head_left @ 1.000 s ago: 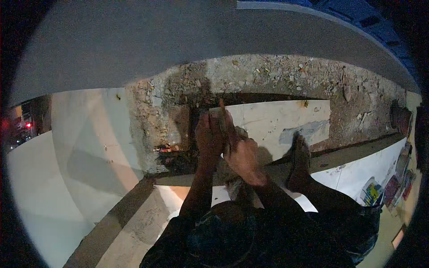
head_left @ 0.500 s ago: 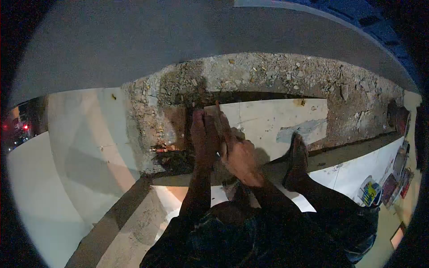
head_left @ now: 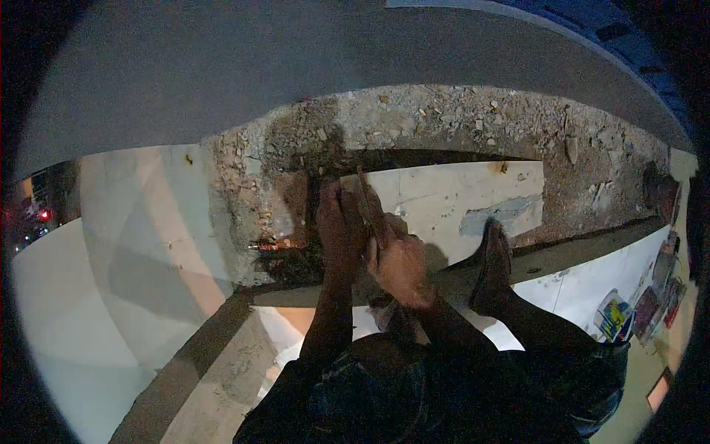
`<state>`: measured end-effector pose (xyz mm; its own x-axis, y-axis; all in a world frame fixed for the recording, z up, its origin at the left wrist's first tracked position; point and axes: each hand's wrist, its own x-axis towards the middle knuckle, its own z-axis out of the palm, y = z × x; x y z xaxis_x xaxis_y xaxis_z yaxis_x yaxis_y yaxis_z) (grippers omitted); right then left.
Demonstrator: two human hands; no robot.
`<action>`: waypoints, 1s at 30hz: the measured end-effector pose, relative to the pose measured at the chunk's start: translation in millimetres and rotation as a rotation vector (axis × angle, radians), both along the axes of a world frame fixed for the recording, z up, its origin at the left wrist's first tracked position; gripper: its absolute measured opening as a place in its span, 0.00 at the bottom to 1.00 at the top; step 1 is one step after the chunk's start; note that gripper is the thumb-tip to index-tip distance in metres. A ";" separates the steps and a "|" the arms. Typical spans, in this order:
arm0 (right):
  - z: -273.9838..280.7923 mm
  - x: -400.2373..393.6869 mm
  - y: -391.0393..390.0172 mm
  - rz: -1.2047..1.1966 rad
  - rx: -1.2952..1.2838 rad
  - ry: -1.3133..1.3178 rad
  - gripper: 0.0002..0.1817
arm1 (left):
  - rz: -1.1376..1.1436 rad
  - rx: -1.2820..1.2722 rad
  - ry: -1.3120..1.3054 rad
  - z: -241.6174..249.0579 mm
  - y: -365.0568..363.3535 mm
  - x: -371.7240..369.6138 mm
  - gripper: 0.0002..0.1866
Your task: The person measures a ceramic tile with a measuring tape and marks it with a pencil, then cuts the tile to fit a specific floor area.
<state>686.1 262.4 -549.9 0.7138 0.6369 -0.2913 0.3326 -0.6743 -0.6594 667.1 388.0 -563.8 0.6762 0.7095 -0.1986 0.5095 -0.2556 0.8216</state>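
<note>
A long cream tile [head_left: 444, 185] with a grey patch near its right end lies over the rubble bed. My left hand [head_left: 340, 222] is closed at the tile's left end, its fingers curled by the edge. Just right of it, my right hand [head_left: 403, 266] is closed around a slim, brownish stick-like tool [head_left: 362, 185]. The tool points away from me along the tile's left end; poor light hides its exact kind. My bare foot [head_left: 494, 259] rests at the tile's near side, beside the grey patch.
Broken rubble [head_left: 458, 115] runs along a grey wall [head_left: 222, 66]. Pale flooring [head_left: 133, 237] spreads to the left. A raised mortar edge [head_left: 592, 248] borders white tiles [head_left: 569, 281] in front. A bucket-like container [head_left: 612, 314] and several packets stand at the right.
My left hand has shifted slightly right and covers more of the tile's corner. My right hand has moved slightly nearer to me. The tile has barely moved.
</note>
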 end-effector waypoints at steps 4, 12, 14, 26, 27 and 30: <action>4.7 -0.3 4.3 0.012 -0.088 0.111 0.19 | 0.007 -0.037 0.006 5.7 1.5 3.2 0.16; 0.2 -0.4 -1.4 0.007 0.017 -0.018 0.18 | 0.018 0.002 -0.019 2.8 -2.8 1.0 0.17; 0.2 -0.8 -1.6 -0.013 0.055 -0.066 0.18 | 0.011 0.030 -0.055 1.7 -3.7 0.6 0.17; -15.1 0.1 -5.3 0.011 -0.109 0.027 0.16 | -0.199 0.546 0.025 -62.7 -4.1 -22.5 0.14; -22.2 -3.3 -8.7 0.018 -0.112 0.042 0.16 | -0.114 0.461 -0.026 -45.2 -8.0 -15.5 0.14; 0.1 3.2 -6.5 0.072 -0.113 0.039 0.15 | -0.033 0.254 -0.041 -24.3 -3.3 -6.6 0.13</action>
